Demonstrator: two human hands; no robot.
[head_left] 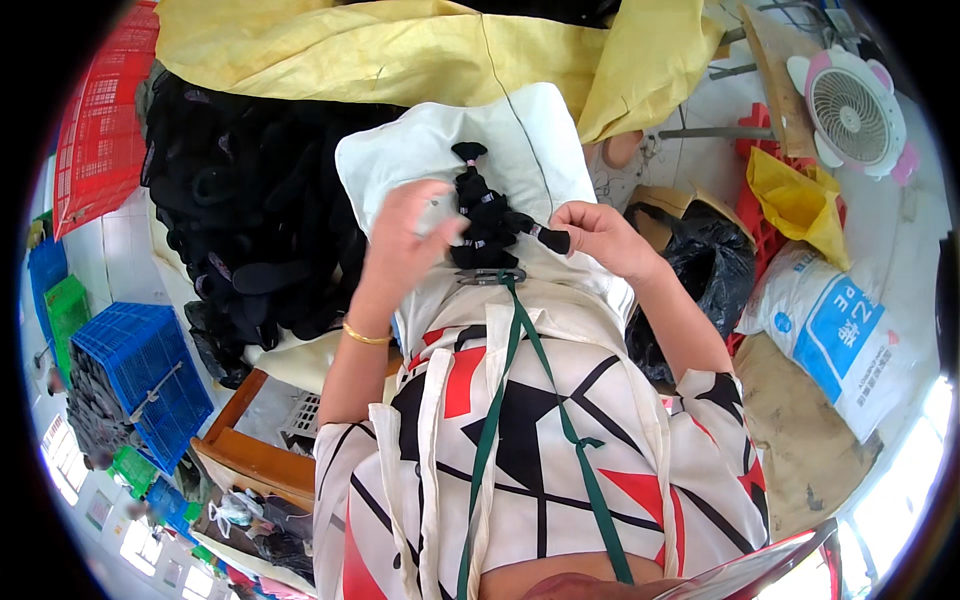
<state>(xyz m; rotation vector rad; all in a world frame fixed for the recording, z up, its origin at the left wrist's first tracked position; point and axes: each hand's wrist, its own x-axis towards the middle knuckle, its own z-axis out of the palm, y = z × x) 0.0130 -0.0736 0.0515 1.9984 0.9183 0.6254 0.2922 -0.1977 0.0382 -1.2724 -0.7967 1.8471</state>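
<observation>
Bundles (482, 205) of black fabric, with small pale bands about them, lay in a clump on a white cloth (385, 160) spread over the person's lap. The topmost one flared out above its band; others sat close together below it, touching.

On the right of the clump, the right hand (605, 238) had its thumb and fingers clamped on the outer end of a bundle (552, 240) that pointed sideways. Whether that piece was joined to the rest could not be told. The left hand (408, 235) was blurred, its thumb and fingers apart, just beside the clump's left edge; whether it touched the fabric was unclear. A bracelet (365, 337) circled the left wrist.

Just below the clump lay a small metal tool (492, 277), close to the lower end of a green cord (490, 400) that hung down the person's front.

To the left of the cloth rose a large black heap (250, 190), with a red crate (110, 110) beyond it and a blue crate (160, 380) lower down. Yellow sheeting (400, 50) stretched past the far edge of the cloth. To the right stood a black bag (705, 265), a white sack (840, 320) and a fan (855, 110).
</observation>
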